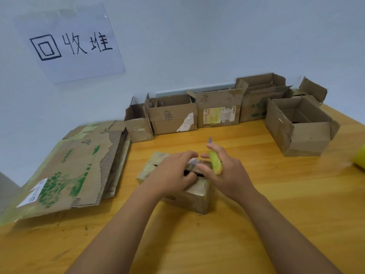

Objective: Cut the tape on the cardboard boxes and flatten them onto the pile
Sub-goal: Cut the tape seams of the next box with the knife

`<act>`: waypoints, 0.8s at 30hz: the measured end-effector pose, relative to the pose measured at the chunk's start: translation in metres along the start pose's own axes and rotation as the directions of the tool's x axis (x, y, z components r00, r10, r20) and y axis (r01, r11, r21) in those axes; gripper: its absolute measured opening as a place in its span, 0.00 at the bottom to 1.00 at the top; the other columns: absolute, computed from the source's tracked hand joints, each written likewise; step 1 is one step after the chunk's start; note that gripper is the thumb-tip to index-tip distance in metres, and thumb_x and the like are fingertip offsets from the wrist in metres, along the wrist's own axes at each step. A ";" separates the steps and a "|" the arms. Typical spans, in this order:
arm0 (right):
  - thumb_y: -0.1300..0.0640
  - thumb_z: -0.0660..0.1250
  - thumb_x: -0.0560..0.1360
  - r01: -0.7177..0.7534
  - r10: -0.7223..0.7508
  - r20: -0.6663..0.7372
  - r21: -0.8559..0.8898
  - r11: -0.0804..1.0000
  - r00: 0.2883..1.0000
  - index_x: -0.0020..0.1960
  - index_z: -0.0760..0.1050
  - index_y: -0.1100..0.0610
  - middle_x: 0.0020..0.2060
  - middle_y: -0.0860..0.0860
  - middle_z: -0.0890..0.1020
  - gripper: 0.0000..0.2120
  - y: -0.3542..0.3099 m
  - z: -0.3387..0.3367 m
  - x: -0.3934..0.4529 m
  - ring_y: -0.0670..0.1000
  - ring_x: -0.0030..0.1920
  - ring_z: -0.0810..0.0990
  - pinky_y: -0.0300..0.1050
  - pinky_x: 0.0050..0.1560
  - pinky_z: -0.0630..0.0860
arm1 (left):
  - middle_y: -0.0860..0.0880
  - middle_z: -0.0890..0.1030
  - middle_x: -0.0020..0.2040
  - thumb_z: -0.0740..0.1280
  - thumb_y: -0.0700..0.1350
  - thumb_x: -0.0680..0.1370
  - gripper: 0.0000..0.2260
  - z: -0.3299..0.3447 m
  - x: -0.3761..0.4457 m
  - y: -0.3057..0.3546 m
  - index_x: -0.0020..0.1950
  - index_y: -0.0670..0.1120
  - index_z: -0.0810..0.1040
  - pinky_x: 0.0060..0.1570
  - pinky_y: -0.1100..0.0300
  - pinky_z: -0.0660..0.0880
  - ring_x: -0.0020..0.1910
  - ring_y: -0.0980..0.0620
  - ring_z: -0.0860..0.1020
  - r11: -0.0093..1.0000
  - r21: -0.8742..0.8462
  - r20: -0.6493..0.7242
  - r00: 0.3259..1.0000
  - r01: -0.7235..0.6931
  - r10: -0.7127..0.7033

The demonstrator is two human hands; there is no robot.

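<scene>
Yellow wooden table point(256, 224) fills the lower view, set against a pale wall. At its middle, the left hand point(173, 175) lies over the top of a small taped cardboard box point(195, 196), fingers curled down into the dark gap between its top flaps, where a strip of pale tape point(192, 161) shows just beyond the fingertips. The right hand point(227, 171) is beside it at the box's right edge, gripping a yellow-green utility knife point(215, 162) against the palm, the blade tip point(209, 140) pointing up and away from the box; the fingers reach toward the same flap gap. To the left of the box, apart from it, a pile of flattened cardboard point(79, 169) lies on the table, its top sheet printed in green and bearing a white label. Along the wall stands a row of open boxes point(173, 115), and a larger open box point(300, 127) sits nearer on the right. A yellow object point(360, 159) shows at the right edge, too cropped to identify. On the wall above the pile hangs a paper sign point(71, 44) with handwritten characters.
</scene>
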State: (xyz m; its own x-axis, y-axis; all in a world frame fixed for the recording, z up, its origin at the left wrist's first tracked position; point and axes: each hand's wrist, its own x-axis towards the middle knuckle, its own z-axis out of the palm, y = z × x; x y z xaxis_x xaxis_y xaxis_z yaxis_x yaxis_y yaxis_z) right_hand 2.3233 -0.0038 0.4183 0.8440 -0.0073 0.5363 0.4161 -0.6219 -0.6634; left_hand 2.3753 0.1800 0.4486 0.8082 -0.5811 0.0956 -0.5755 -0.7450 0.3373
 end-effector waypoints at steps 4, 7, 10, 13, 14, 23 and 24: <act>0.42 0.62 0.79 -0.161 0.180 -0.131 0.144 0.976 0.975 0.68 0.68 0.47 0.48 0.47 0.86 0.19 0.003 0.000 -0.017 0.46 0.28 0.76 0.53 0.32 0.76 | 0.57 0.75 0.65 0.61 0.53 0.79 0.16 0.006 -0.005 0.002 0.67 0.57 0.72 0.54 0.61 0.67 0.61 0.56 0.71 0.999 0.048 -0.143 0.990 0.004 0.003; 0.51 0.68 0.79 -0.232 0.245 -0.056 0.175 0.957 0.968 0.69 0.68 0.51 0.52 0.43 0.85 0.21 0.002 0.009 -0.024 0.45 0.43 0.83 0.37 0.42 0.78 | 0.57 0.74 0.67 0.62 0.51 0.78 0.18 0.000 -0.003 0.006 0.68 0.58 0.73 0.54 0.61 0.71 0.61 0.56 0.73 0.997 0.078 -0.108 0.994 -0.021 0.029; 0.52 0.70 0.78 -0.273 0.288 -0.043 0.212 0.938 0.957 0.70 0.68 0.51 0.53 0.43 0.83 0.23 0.003 0.011 -0.024 0.39 0.47 0.82 0.26 0.43 0.73 | 0.57 0.74 0.68 0.64 0.49 0.78 0.18 -0.007 0.002 0.012 0.69 0.55 0.73 0.57 0.58 0.73 0.64 0.55 0.73 0.990 0.114 -0.021 0.996 -0.084 0.087; 0.52 0.69 0.79 -0.268 0.280 -0.029 0.208 0.941 0.960 0.71 0.68 0.53 0.48 0.42 0.81 0.22 0.004 0.013 -0.025 0.29 0.41 0.77 0.25 0.38 0.70 | 0.57 0.75 0.68 0.64 0.47 0.80 0.17 -0.003 0.001 0.017 0.69 0.54 0.74 0.56 0.63 0.70 0.64 0.56 0.72 0.989 0.089 -0.032 0.992 -0.118 0.121; 0.53 0.68 0.80 -0.256 0.272 -0.039 0.228 0.939 0.962 0.70 0.69 0.54 0.43 0.39 0.80 0.21 0.005 0.014 -0.026 0.30 0.38 0.77 0.26 0.36 0.69 | 0.56 0.74 0.69 0.64 0.47 0.80 0.17 0.000 0.000 0.016 0.69 0.54 0.74 0.58 0.64 0.68 0.65 0.56 0.72 0.991 0.072 -0.051 0.992 -0.112 0.116; 0.47 0.70 0.74 -0.320 0.616 -0.089 0.790 0.522 0.783 0.29 0.79 0.53 0.24 0.51 0.75 0.16 0.010 -0.015 -0.007 0.48 0.26 0.72 0.39 0.30 0.71 | 0.59 0.72 0.71 0.64 0.52 0.81 0.16 0.012 -0.006 0.008 0.69 0.54 0.75 0.61 0.64 0.63 0.70 0.59 0.67 0.997 -0.052 -0.137 0.989 -0.055 0.047; 0.51 0.69 0.74 -0.343 0.622 -0.024 0.818 0.462 0.782 0.34 0.82 0.53 0.25 0.51 0.75 0.12 0.012 -0.014 -0.006 0.48 0.26 0.71 0.39 0.28 0.70 | 0.59 0.72 0.71 0.64 0.52 0.81 0.16 0.012 -0.006 0.007 0.69 0.55 0.75 0.61 0.63 0.64 0.70 0.59 0.67 0.997 -0.050 -0.137 0.989 -0.055 0.047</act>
State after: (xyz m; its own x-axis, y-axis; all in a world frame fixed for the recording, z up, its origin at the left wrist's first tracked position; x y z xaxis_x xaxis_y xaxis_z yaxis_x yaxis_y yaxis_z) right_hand 2.3182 -0.0225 0.4143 0.9112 -0.4116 0.0190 0.1797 0.3554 -0.9173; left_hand 2.3644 0.1744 0.4393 0.7895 -0.5652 0.2392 -0.6118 -0.6947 0.3782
